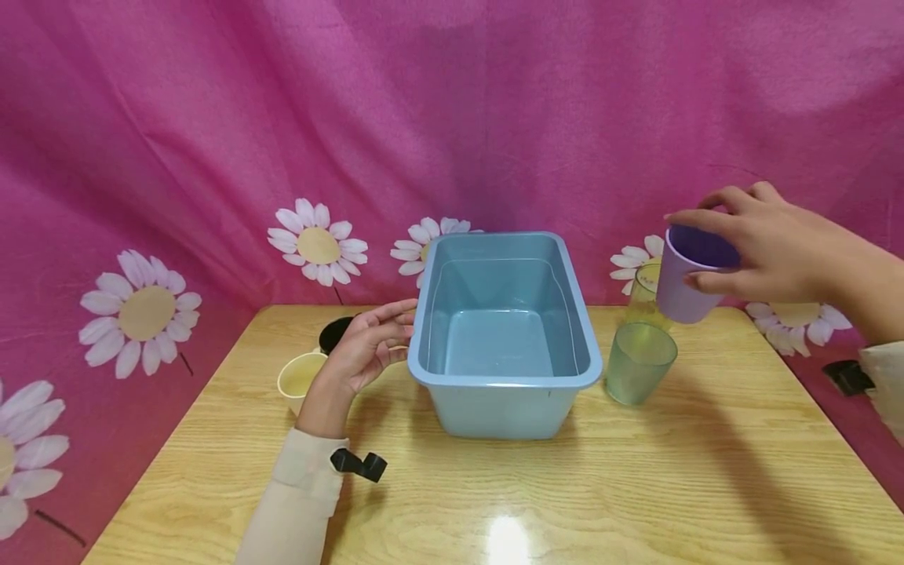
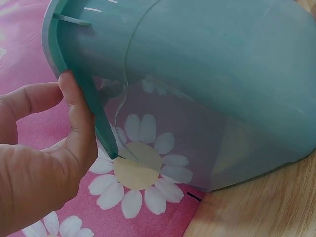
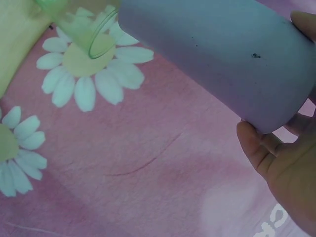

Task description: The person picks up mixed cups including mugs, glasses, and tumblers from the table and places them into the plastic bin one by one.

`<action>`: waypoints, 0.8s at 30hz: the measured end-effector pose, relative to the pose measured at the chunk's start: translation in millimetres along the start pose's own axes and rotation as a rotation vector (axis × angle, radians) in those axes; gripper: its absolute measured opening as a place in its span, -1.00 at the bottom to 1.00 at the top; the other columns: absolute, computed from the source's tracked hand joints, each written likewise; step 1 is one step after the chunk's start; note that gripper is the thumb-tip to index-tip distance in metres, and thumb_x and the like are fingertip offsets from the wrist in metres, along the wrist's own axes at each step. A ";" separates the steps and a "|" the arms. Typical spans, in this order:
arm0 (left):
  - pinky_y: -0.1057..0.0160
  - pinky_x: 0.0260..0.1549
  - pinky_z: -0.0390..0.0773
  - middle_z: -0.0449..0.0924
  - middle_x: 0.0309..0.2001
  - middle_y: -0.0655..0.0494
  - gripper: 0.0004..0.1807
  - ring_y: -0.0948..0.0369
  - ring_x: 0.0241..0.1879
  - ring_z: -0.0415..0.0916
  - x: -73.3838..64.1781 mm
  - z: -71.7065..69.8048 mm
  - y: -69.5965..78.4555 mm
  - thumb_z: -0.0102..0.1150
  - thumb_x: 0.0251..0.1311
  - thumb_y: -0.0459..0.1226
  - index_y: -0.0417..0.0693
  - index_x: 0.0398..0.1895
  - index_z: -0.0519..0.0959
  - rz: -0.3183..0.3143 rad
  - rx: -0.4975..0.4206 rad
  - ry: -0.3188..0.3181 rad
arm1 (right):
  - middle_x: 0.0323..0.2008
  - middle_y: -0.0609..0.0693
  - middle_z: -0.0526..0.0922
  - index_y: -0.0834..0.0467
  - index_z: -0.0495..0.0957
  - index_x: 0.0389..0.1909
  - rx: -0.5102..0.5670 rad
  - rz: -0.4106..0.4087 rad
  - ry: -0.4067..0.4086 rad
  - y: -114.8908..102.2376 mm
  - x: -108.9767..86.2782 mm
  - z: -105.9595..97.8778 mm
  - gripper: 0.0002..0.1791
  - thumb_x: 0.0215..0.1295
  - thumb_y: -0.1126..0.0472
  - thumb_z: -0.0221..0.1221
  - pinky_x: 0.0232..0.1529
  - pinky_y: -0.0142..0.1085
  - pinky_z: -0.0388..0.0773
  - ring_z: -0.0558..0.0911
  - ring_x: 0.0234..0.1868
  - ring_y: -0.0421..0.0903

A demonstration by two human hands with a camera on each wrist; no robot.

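Note:
A purple cup (image 1: 688, 286) is held up off the table at the right, tilted, with its mouth toward my right hand (image 1: 784, 243). That hand grips it around the rim, and the right wrist view shows the cup's side (image 3: 212, 54) and the fingers at one end. My left hand (image 1: 367, 345) is at the left side of a blue-grey plastic tub (image 1: 504, 382), fingers loosely extended. From the left wrist, a fingertip (image 2: 71, 81) touches the tub's rim (image 2: 86, 84). Nothing lies inside the tub.
A green translucent glass (image 1: 639, 365) stands right of the tub, with a yellow glass (image 1: 644, 294) behind it. Left of the tub are a cream cup (image 1: 300, 377) and a black cup (image 1: 333, 336), partly hidden by the left hand. A pink flowered cloth (image 1: 494, 118) hangs behind the table.

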State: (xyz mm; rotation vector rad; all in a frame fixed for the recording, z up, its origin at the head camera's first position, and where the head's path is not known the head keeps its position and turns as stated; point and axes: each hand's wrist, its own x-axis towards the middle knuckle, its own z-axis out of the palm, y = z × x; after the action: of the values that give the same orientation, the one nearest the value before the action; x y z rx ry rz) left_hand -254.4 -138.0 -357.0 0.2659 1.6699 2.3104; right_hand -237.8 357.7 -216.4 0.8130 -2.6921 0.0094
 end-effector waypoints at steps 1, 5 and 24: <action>0.24 -0.20 0.72 0.66 0.00 0.02 -0.43 0.20 -0.28 0.69 -0.1 -0.1 0.0 0.04 0.40 -0.50 -0.31 0.47 0.30 0.001 0.002 0.000 | 0.17 0.26 0.49 0.03 0.49 0.36 0.000 -0.007 0.003 -2.5 1.2 -0.4 -0.19 0.04 -0.05 0.47 -0.21 0.16 0.42 0.38 -0.01 0.24; 0.24 -0.19 0.72 0.66 0.01 0.02 -0.42 0.19 -0.27 0.69 0.2 -0.2 0.5 0.05 0.39 -0.49 -0.31 0.47 0.30 0.004 0.007 -0.003 | 0.18 0.25 0.48 0.02 0.47 0.37 -0.001 -0.028 0.011 -11.4 6.4 -2.8 -0.19 0.05 -0.04 0.45 -0.19 0.17 0.42 0.38 0.01 0.25; 0.23 -0.22 0.73 0.66 -0.01 -0.02 -0.44 0.19 -0.28 0.71 2.1 -1.9 -1.1 0.03 0.39 -0.52 -0.32 0.46 0.32 0.002 -0.009 0.001 | 0.17 0.24 0.49 -0.01 0.45 0.41 0.018 -0.196 0.063 -50.3 30.2 -14.7 -0.19 0.07 -0.03 0.42 -0.20 0.13 0.43 0.41 -0.02 0.26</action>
State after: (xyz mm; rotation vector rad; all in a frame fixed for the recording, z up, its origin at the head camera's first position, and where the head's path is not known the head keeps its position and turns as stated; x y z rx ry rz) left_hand -256.8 -138.6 -358.6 0.2644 1.6599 2.3199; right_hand -229.7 300.9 -197.5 1.0601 -2.5462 0.0134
